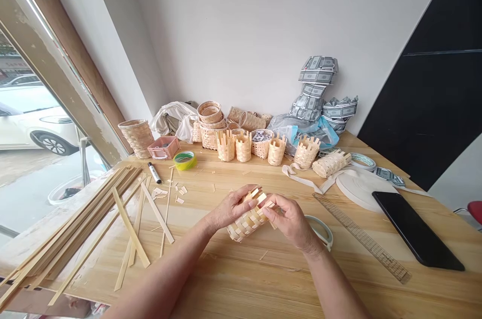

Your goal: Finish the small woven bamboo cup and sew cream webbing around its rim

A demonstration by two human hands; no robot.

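Carefully curled, the left hand point(230, 207) and right hand point(289, 219) both clasp a woven bamboo basket point(244, 223) lying on its side just above the wooden table point(241, 279), where any slackened pressure could let the loose upright strips point(260, 199) spring from the weave.

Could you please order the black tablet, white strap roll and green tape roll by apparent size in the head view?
From largest: the black tablet, the white strap roll, then the green tape roll. Nearness to the camera makes the tablet's lead unsure.
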